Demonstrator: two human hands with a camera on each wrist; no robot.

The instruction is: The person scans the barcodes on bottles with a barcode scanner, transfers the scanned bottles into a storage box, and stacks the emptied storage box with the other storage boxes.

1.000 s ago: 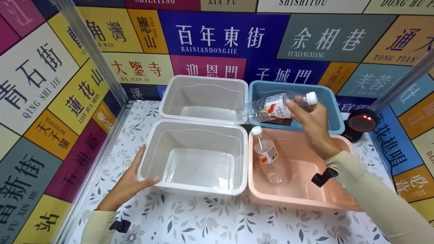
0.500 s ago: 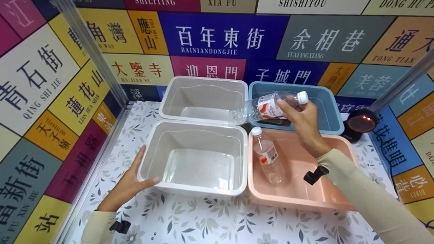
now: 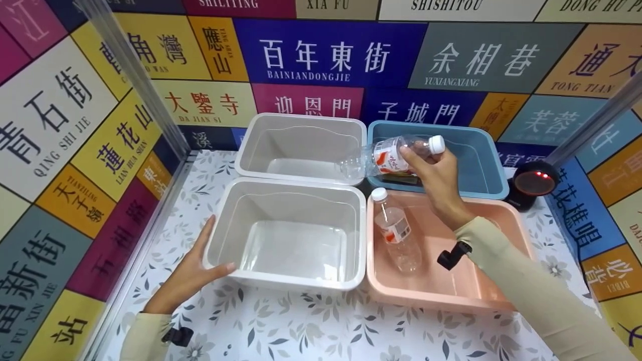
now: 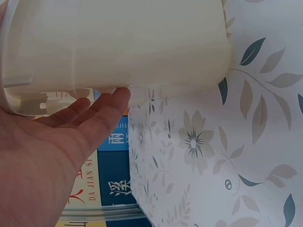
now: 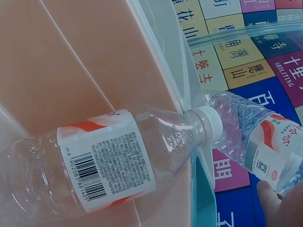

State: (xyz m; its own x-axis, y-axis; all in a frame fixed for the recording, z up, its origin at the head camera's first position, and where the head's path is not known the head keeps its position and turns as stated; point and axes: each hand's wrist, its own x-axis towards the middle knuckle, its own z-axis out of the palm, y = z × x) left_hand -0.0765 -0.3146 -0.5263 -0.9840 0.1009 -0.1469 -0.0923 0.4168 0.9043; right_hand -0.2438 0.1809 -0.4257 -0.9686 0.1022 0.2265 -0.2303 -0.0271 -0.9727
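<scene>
My right hand [image 3: 437, 175] grips a clear plastic bottle [image 3: 388, 156] near its white-capped neck. The bottle lies nearly level over the blue bin [image 3: 481, 165], its base overlapping the rear grey bin [image 3: 301, 120] in the head view. A second clear bottle [image 3: 396, 233], with the same white and red label, leans inside the peach bin [image 3: 446, 298], cap at the rim; in the right wrist view its barcode shows. My left hand [image 3: 193, 268] rests against the front left corner of the near grey bin [image 3: 286, 281], fingers fairly straight along its side, thumb at the front rim.
A dark, gold-marked item [image 3: 401, 178] lies in the blue bin, partly hidden by the held bottle. A black round device with red lights [image 3: 532, 183] stands right of the bins. Panels printed with characters enclose the floral-patterned table [image 3: 311, 326].
My right hand has moved left with the bottle, so the bottle's base reaches farther over the rear grey bin. My left hand has stayed in place.
</scene>
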